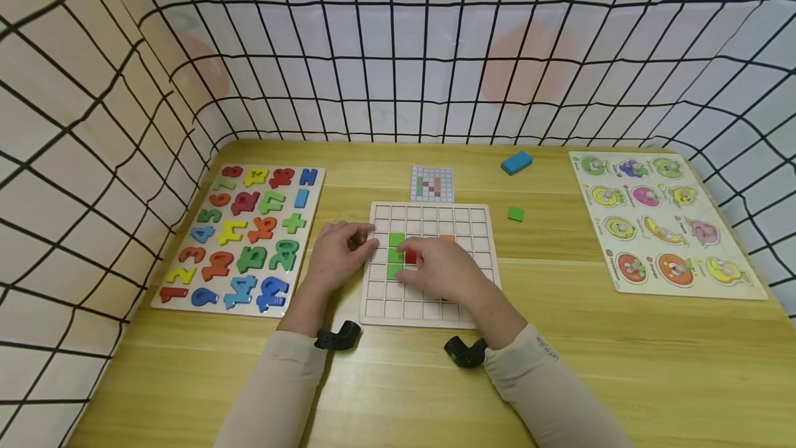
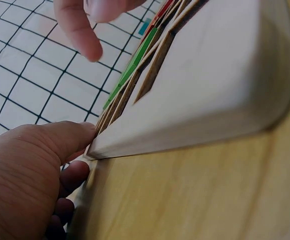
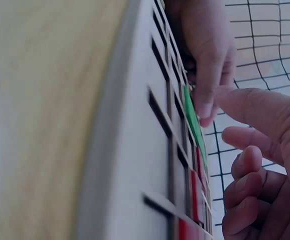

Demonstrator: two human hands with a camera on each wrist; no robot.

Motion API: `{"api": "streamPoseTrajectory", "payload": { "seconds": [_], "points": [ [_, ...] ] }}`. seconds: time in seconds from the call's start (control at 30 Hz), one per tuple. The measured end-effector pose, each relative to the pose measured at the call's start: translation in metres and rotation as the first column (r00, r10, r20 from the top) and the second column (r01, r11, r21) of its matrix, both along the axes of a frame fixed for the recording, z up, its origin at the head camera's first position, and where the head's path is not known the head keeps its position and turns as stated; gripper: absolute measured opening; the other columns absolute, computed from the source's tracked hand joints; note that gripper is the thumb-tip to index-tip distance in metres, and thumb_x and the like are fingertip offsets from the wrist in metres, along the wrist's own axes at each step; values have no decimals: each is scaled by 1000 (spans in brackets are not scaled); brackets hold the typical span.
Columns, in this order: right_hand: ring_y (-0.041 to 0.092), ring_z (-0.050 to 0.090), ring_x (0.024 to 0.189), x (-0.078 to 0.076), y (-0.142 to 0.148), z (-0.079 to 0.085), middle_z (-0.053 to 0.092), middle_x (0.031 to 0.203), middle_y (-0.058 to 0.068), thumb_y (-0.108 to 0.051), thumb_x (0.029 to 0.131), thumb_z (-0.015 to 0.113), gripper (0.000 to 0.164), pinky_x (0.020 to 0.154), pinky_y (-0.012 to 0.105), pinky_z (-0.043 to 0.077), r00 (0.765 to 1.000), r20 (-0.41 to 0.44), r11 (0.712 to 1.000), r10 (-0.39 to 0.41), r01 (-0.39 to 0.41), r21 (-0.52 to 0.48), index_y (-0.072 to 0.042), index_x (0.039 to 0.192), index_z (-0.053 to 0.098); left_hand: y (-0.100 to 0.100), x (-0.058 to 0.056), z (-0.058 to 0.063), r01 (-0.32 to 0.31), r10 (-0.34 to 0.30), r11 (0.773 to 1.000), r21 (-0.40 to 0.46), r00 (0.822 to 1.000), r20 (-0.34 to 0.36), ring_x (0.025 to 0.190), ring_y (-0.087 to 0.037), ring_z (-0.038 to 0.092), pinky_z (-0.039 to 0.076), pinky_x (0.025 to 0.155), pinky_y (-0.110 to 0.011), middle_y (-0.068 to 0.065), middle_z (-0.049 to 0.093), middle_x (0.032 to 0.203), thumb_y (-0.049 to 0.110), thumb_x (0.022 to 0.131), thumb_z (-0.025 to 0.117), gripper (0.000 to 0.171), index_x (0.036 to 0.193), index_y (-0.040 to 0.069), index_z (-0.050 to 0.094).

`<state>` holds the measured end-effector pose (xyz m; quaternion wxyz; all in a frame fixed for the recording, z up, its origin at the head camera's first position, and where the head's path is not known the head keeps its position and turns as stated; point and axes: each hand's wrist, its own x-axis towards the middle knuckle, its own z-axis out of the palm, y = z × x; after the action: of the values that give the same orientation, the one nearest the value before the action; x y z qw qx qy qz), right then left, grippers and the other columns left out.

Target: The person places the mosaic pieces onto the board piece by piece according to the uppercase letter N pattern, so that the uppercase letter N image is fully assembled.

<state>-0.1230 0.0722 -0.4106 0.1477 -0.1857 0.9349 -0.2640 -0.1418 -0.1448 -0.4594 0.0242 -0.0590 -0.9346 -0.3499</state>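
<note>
A pale wooden grid board [image 1: 382, 306] lies mid-table with three green tiles [image 1: 395, 256] in a column. Right of them are a red tile [image 1: 410, 256] and an orange tile [image 1: 446, 237], partly covered. More red tiles [image 3: 197, 195] show low in the right wrist view. My left hand [image 1: 336, 254] touches the board's left edge with thumb and index fingertips, which stand apart. Over the board hovers my right hand [image 1: 444, 268], thumb and index finger spread near the green tiles. Nothing shows between them. That hand hides part of the grid.
A number puzzle board [image 1: 305, 227] lies at left, a fruit puzzle board [image 1: 597, 247] at right. Behind the grid is a small printed pattern card [image 1: 432, 183]. A blue block [image 1: 517, 163] and a loose green tile [image 1: 515, 213] sit to its right. Black wire mesh [image 1: 392, 54] surrounds the table.
</note>
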Motion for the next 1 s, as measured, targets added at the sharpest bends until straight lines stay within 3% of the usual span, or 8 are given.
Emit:
{"api": "streamPoseTrajectory", "payload": {
  "seconds": [0.33,0.47,0.63,0.8,1.0],
  "points": [
    [16,48,57,-9,27,7,53,69,-1,-43,88,78,59,54,29,37,995,71,996,-66,70,-48,-27,142,61,0,-1,-2,-5,5,1000,-6,1000,-8,93,-23,51,39,82,-34,-5,67,94,31,95,73,32,123,16,74],
    [19,54,70,-13,40,8,55,74,0,-44,88,77,60,62,30,42,992,75,994,-105,107,-19,-29,143,60,0,0,-1,-8,8,1000,-3,1000,-9,93,-23,51,38,83,-34,-5,67,94,32,94,73,33,123,16,74],
    [20,52,77,-16,55,8,55,79,1,-44,88,76,61,66,31,40,990,73,993,-121,120,13,-27,144,59,0,0,-2,-9,9,1000,-3,1000,-16,93,-23,51,38,83,-34,-5,67,94,32,94,73,33,123,15,74],
    [19,48,65,-21,72,6,53,78,3,-42,89,77,58,58,30,37,986,84,990,-142,143,-9,-23,142,61,1,0,-1,-9,9,1000,0,1000,-19,93,-23,51,38,82,-34,-4,67,93,31,94,74,33,123,15,74],
    [20,46,65,-29,97,8,52,79,4,-39,92,74,55,58,30,36,977,86,979,-197,200,-27,-19,142,59,1,1,-2,-9,9,1000,8,1000,-12,93,-23,50,38,82,-34,-5,67,93,31,94,73,33,123,15,74]
  ]
}}
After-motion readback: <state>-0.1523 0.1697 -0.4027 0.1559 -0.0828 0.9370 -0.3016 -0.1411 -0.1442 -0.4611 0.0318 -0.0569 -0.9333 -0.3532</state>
